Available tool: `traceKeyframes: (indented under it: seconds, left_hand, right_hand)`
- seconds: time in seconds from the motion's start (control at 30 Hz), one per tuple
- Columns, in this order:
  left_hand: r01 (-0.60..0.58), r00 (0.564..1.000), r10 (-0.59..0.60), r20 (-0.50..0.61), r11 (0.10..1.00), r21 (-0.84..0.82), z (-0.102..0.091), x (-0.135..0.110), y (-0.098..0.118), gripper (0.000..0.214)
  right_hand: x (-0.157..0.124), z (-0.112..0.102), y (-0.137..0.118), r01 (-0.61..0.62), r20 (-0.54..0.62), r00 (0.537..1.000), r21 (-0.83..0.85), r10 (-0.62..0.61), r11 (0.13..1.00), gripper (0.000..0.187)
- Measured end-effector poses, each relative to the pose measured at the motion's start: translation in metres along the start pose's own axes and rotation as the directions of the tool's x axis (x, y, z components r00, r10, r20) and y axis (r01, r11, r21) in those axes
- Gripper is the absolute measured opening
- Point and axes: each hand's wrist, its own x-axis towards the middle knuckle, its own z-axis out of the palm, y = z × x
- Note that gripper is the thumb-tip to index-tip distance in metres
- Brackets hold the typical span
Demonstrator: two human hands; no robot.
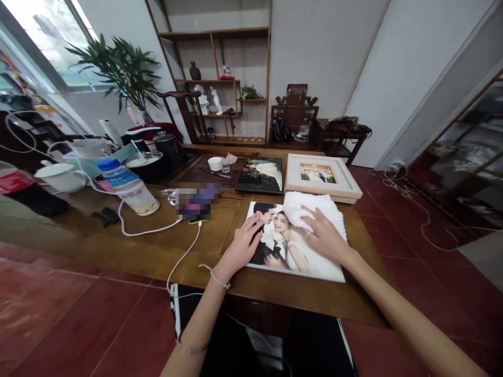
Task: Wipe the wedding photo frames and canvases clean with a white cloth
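Note:
A wedding photo panel [293, 256] lies flat on the wooden table in front of me. My left hand [244, 245] rests on its left side, fingers stretched out flat over the picture. On the panel's upper right part sits a fluffy white cloth [334, 209], which overhangs the top edge. My right hand [324, 233], with a ring on one finger, presses down on this cloth with its fingers gripping into a fold. Part of the picture is hidden under the cloth and both hands.
Behind the panel lie a dark photo album [251, 175] and a light wooden picture frame [291, 173]. To the left are a plugged-in phone [196, 204], white cables, a water bottle [133, 191], a cola bottle [31, 193] and a black pot [165, 149].

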Motion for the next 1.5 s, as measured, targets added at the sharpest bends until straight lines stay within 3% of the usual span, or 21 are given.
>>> traceKeyframes:
  seconds: [0.13,0.23,0.33,0.43,0.57,0.73,0.83,1.07,1.17,1.33,1.5]
  left_hand:
    - [-0.013,1.000,0.013,-0.012,1.000,-0.009,0.001,0.000,-0.001,0.042]
    - [-0.008,1.000,0.008,-0.003,1.000,-0.013,0.000,0.000,-0.001,0.042]
    - [-0.008,1.000,0.008,0.015,1.000,-0.011,-0.001,0.000,-0.001,0.044]
    - [-0.025,1.000,0.025,0.013,1.000,-0.009,-0.001,0.000,-0.002,0.044]
    - [-0.024,1.000,0.024,0.012,1.000,-0.003,-0.001,0.001,-0.002,0.041]
    - [-0.004,1.000,0.004,0.014,1.000,-0.012,-0.001,0.000,-0.001,0.041]
    - [-0.008,1.000,0.008,0.006,1.000,-0.018,-0.001,-0.001,-0.001,0.040]
    - [-0.008,1.000,0.008,0.001,1.000,-0.025,0.002,0.001,-0.004,0.041]
    - [0.000,1.000,0.000,0.008,1.000,-0.013,0.002,0.001,-0.005,0.043]
    - [-0.012,1.000,0.012,0.009,1.000,-0.013,0.000,0.000,-0.002,0.043]
    - [0.002,1.000,-0.002,0.004,1.000,-0.015,-0.002,0.000,0.002,0.043]
  right_hand:
    - [-0.037,0.006,-0.039,0.120,0.064,0.991,-0.014,-0.119,0.993,0.025]
    - [-0.067,0.006,-0.072,0.235,0.162,0.958,0.020,-0.235,0.972,0.031]
    - [-0.079,0.004,-0.088,0.292,0.223,0.927,0.072,-0.301,0.954,0.031]
    - [-0.065,0.002,-0.077,0.277,0.212,0.937,0.041,-0.279,0.960,0.033]
    - [-0.021,0.000,-0.033,0.131,0.095,0.988,-0.126,-0.120,0.983,0.029]
    - [0.015,0.000,0.002,0.032,-0.005,0.999,-0.198,-0.034,0.980,0.029]
    - [0.004,0.005,-0.009,0.049,0.016,0.999,-0.208,-0.047,0.977,0.027]
    - [-0.067,0.008,-0.077,0.247,0.168,0.957,-0.052,-0.235,0.968,0.033]
    - [-0.071,0.004,-0.081,0.267,0.203,0.944,-0.012,-0.260,0.963,0.034]
    - [-0.025,-0.001,-0.039,0.142,0.132,0.983,-0.133,-0.124,0.981,0.027]
    - [0.026,-0.002,-0.002,0.026,0.045,0.999,-0.202,-0.018,0.979,0.031]
